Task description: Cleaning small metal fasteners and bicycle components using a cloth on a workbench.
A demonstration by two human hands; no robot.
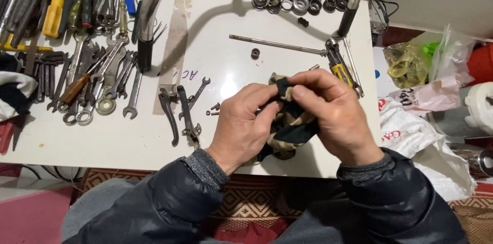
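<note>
Left hand and right hand pinched a rag together, near desk's front edge, wrenches at left edge.

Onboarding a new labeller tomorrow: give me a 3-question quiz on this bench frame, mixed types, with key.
1. True or false: both hands grip the same black-and-tan rag.
2. Multiple choice: the pile of wrenches lies on which side of the left hand? A) the person's left B) the person's right C) under the rag
3. Fill in: the thin metal rod lies on the white table, farther from the person than the right hand, and its right end meets a yellow-handled ____.

Key: 1 true; 2 A; 3 screwdriver. The fingers of the right hand pinch the rag's top edge, so anything wrapped inside is hidden.
</note>
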